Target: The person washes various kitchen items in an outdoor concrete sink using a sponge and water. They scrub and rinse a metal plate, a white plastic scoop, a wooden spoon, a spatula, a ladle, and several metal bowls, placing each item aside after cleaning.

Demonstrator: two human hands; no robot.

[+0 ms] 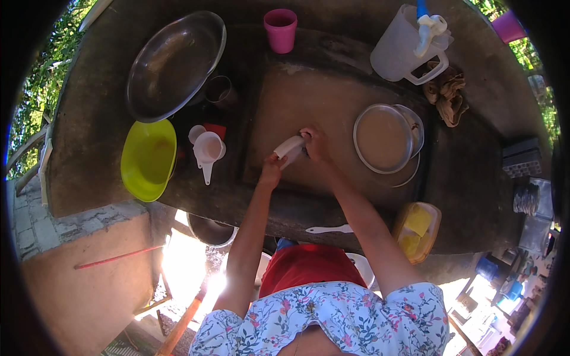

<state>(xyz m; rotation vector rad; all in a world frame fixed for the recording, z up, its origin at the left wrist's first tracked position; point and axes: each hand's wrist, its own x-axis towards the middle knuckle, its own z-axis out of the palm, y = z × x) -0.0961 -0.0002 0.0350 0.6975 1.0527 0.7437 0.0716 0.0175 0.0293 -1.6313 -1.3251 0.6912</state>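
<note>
Over the brown, cloudy-looking basin [285, 100] of a concrete sink, my left hand [270, 170] grips the near end of a white plastic container [289, 146], which is tilted. My right hand [316, 143] closes around its far end, fingers curled at the rim. Whether the right hand also holds a scrubber is hidden. To the right in the basin sits a round metal pot [383, 139] with a wire handle. A white plastic utensil [329, 229] lies on the sink's front ledge, between my forearms.
At left are a large metal bowl [176, 66], a lime-green basin [149, 160], a clear cup [219, 90] and white measuring cups [208, 149]. Behind stands a pink cup [280, 31]. A translucent pitcher [401, 49] is under a tap [429, 33]. A tub with yellow sponges [417, 231] sits front right.
</note>
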